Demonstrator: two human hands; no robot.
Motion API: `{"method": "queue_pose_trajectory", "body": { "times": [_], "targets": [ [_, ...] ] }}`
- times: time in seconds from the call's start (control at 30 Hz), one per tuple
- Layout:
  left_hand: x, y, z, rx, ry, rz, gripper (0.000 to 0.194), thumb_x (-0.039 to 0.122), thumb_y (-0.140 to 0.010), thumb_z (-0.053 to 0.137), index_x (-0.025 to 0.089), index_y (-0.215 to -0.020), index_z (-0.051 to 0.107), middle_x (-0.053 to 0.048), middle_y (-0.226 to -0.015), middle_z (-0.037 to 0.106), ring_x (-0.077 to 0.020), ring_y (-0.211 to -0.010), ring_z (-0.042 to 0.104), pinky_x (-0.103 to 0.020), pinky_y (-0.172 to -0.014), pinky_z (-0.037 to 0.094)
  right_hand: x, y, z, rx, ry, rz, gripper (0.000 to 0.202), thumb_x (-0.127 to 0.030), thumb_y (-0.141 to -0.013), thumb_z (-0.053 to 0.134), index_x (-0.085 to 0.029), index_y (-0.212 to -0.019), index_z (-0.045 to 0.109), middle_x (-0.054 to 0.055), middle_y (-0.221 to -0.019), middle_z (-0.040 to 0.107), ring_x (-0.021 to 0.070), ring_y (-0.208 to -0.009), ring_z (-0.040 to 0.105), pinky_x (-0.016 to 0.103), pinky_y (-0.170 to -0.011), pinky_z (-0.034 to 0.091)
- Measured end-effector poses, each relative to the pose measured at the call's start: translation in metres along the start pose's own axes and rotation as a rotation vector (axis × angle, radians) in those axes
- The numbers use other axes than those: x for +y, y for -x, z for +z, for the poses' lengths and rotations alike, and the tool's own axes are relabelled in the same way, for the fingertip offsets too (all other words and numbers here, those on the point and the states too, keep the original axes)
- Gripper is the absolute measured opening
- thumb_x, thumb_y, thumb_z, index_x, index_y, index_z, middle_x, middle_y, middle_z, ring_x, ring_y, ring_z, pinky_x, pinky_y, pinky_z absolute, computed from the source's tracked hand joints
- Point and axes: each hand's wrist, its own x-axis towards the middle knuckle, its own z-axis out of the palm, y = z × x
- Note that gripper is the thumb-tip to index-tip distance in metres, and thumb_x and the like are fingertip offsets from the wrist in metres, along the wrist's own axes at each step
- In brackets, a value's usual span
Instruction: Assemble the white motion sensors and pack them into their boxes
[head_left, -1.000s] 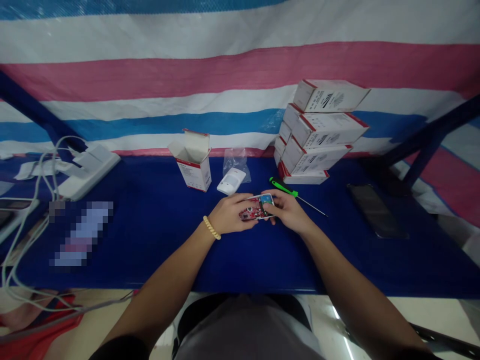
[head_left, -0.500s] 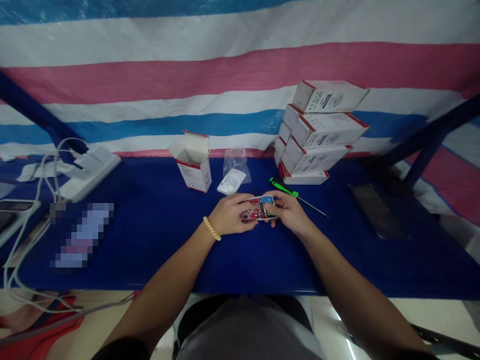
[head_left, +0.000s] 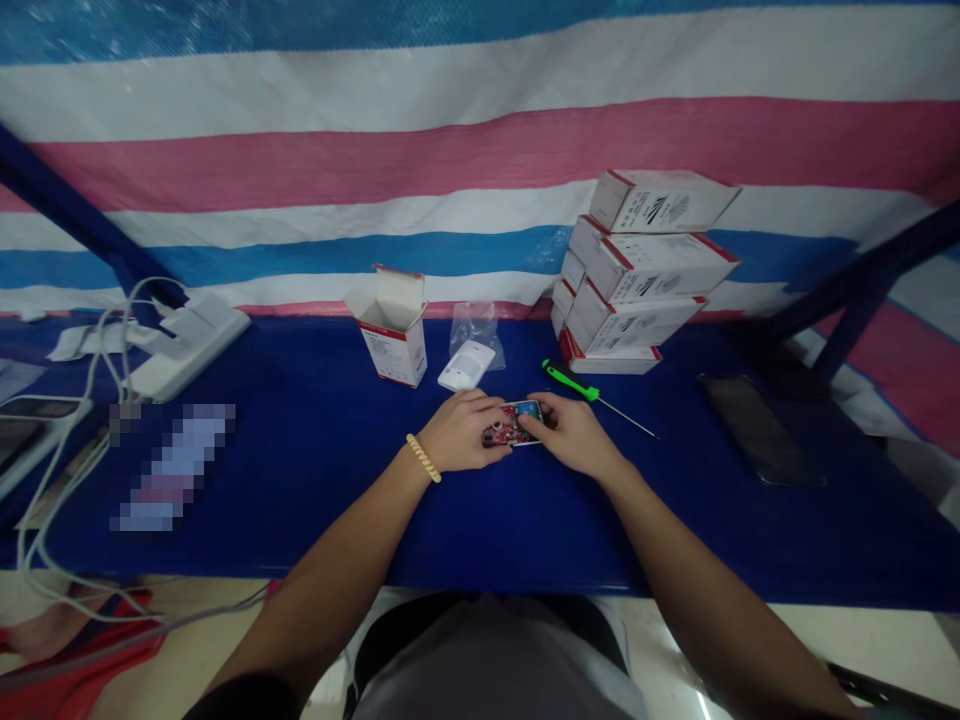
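Note:
Between my two hands, low over the blue table, is a red circuit board with a blue part at its right end, set in a white housing. My left hand grips its left end, fingers over the top edge. On the right end, my right hand is closed, its thumb lying on the blue part. Just beyond the hands rests a white plastic cover, partly on a clear plastic bag. A green and black screwdriver lies beyond my right hand, tip toward the right.
An open white and red box stands at the back. Several similar boxes are stacked at the back right. A dark phone lies at the right. A white power strip with cables is at the left.
My right hand has shifted slightly left along the board, and its thumb now presses farther in on the blue part. The left hand keeps its hold. The view has tilted slightly.

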Motion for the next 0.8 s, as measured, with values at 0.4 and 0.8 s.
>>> {"method": "queue_pose_trajectory", "body": {
  "times": [0.4, 0.8],
  "targets": [
    [-0.001, 0.001, 0.001, 0.007, 0.004, -0.007, 0.032, 0.039, -0.078, 0.07, 0.017, -0.1, 0.069, -0.011, -0.113, 0.067, -0.0244, -0.099, 0.063, -0.042, -0.094, 0.05, 0.123, 0.104, -0.13, 0.838, 0.787, 0.139, 0.04, -0.05, -0.074, 0.053, -0.014, -0.084, 0.068, 0.017, -0.091, 0.067, 0.0304, -0.095, 0.061, 0.044, -0.091, 0.045],
    [0.0, 0.001, 0.001, 0.034, 0.016, -0.015, 0.032, 0.038, -0.076, 0.072, 0.017, -0.099, 0.068, -0.01, -0.112, 0.068, -0.0242, -0.096, 0.063, -0.043, -0.089, 0.052, 0.153, 0.125, -0.115, 0.597, 0.88, 0.405, 0.058, -0.063, -0.077, 0.049, -0.025, -0.116, 0.067, 0.012, -0.149, 0.032, 0.042, -0.127, 0.033, 0.06, -0.095, 0.034]
  ]
}}
